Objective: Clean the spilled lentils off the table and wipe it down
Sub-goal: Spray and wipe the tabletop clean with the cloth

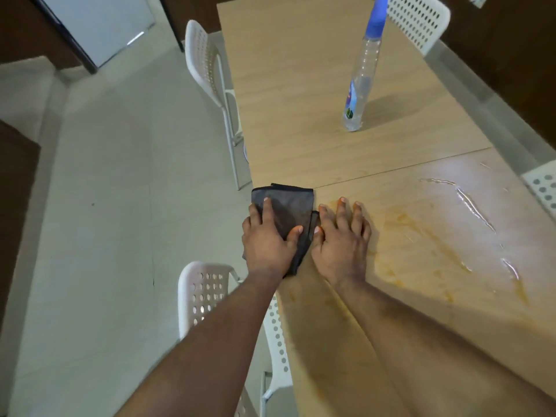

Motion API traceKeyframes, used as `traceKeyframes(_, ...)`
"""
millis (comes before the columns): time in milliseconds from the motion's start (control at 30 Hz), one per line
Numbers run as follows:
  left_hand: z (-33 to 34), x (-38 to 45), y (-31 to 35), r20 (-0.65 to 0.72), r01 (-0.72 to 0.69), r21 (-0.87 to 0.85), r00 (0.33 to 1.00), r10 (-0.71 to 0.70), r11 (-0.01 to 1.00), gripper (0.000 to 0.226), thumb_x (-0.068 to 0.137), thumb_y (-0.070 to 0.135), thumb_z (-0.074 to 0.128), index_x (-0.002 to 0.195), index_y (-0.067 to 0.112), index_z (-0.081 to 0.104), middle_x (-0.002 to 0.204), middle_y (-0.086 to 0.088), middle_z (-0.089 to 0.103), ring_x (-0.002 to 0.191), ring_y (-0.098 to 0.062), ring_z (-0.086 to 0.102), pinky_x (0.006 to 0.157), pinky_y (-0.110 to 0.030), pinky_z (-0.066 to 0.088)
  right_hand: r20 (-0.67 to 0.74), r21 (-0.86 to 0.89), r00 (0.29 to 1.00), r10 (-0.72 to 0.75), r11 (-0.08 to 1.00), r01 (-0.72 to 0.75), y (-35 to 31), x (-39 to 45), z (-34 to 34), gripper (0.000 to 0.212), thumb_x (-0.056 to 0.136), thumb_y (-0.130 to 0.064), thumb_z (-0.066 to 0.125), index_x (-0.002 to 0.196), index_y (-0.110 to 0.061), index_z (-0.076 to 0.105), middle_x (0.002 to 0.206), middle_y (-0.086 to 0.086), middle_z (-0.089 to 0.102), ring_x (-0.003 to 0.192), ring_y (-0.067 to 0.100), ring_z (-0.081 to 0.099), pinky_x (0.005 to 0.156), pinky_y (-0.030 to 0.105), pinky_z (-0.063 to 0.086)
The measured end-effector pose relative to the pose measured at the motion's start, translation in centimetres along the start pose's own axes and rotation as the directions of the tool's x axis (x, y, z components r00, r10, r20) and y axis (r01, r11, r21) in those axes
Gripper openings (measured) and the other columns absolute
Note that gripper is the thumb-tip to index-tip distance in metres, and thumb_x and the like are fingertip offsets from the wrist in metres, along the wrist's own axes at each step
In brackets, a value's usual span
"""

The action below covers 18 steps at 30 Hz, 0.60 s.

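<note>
- now, the left hand (pixel 266 239) lies flat on a dark grey cloth (pixel 287 213) at the left edge of the tabletop (pixel 301 94), fingers straight and spread, thumb stretched across the fabric; it presses down and grips nothing.
- the cloth is folded into a rough rectangle, its far edge near the seam between the two tabletop panels, one corner reaching under the wrist.
- the right hand (pixel 341 236) rests palm down on the bare wood just beside the cloth, fingers extended and slightly apart, thumb touching the cloth's right edge; it holds nothing.
- to the right of that hand, the near panel carries a yellowish-orange smear (pixel 421 236) and streaks of clear liquid (pixel 472 206) running toward the right edge.
- no whole lentils can be made out on the surface.
- a clear spray bottle (pixel 359 85) with a blue top stands upright on the far panel, well apart from both hands.
- white perforated chairs stand around the table: one (pixel 201 55) at the left edge, one (pixel 207 293) near the front left corner, one (pixel 418 19) at the far right.
</note>
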<state>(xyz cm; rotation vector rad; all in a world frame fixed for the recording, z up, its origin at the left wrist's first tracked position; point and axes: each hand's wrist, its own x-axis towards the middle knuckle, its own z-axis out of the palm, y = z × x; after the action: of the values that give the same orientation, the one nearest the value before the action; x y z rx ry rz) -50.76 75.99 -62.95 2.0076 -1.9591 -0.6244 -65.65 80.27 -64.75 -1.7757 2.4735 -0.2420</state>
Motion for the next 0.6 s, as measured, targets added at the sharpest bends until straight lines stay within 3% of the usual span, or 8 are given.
traceKeyframes(167,-1.4,0.1,0.7,-0.034,0.08,-0.063,0.996,-0.082,0.995,0.088,0.084,0.046,0.083,0.156,0.018,0.039,0.146,-0.004,0.053,0.13,-0.03,0.048,0.105,-0.048,0.05,0.001,0.042,1.0,-0.02,0.999,0.02,0.3,0.1,0.1,0.061,0.099,-0.048,0.036,0.156,-0.031,0.047,0.171,0.011,0.028,0.159,0.039,0.014,0.124,0.059,0.02)
traceKeyframes(267,-2.8,0.1,0.5,-0.059,0.148,-0.095,0.986,-0.154,0.984,0.066,0.084,0.034,0.086,0.137,0.015,0.051,0.119,-0.006,0.068,0.113,-0.031,0.063,0.092,-0.043,0.055,0.005,0.053,1.0,-0.015,0.998,0.014,0.4,0.1,0.0,0.059,0.099,-0.048,0.041,0.155,-0.031,0.048,0.171,0.009,0.029,0.159,0.038,0.014,0.124,0.059,0.021)
traceKeyframes(433,-4.4,0.0,0.5,-0.002,0.265,-0.056,0.964,-0.265,0.963,0.046,0.086,0.032,0.084,0.122,0.011,0.064,0.112,-0.009,0.071,0.106,-0.032,0.068,0.086,-0.037,0.054,0.01,0.113,1.0,0.011,0.994,-0.012,0.5,0.2,-0.3,0.058,0.098,-0.047,0.053,0.155,-0.035,0.047,0.172,0.004,0.027,0.16,0.034,0.011,0.126,0.056,0.017)
traceKeyframes(500,-5.2,-0.4,0.9,0.049,0.316,-0.124,0.949,-0.312,0.941,0.037,0.084,0.032,0.085,0.11,0.013,0.068,0.104,-0.006,0.072,0.102,-0.03,0.069,0.079,-0.032,0.052,0.027,0.166,0.999,0.018,0.986,-0.022,0.5,0.2,-0.9,0.06,0.096,-0.047,0.057,0.155,-0.038,0.046,0.173,0.0,0.024,0.161,0.03,0.007,0.127,0.054,0.013)
traceKeyframes(600,-6.0,-1.1,1.5,0.15,0.403,-0.318,0.915,-0.374,0.858,0.029,0.083,0.029,0.088,0.09,0.017,0.062,0.089,0.003,0.064,0.092,-0.023,0.066,0.062,-0.027,0.048,0.165,0.247,0.986,0.003,0.968,-0.044,0.8,1.0,-1.2,0.067,0.095,-0.047,0.063,0.158,-0.042,0.039,0.175,-0.009,0.014,0.162,0.021,-0.005,0.13,0.047,0.001)
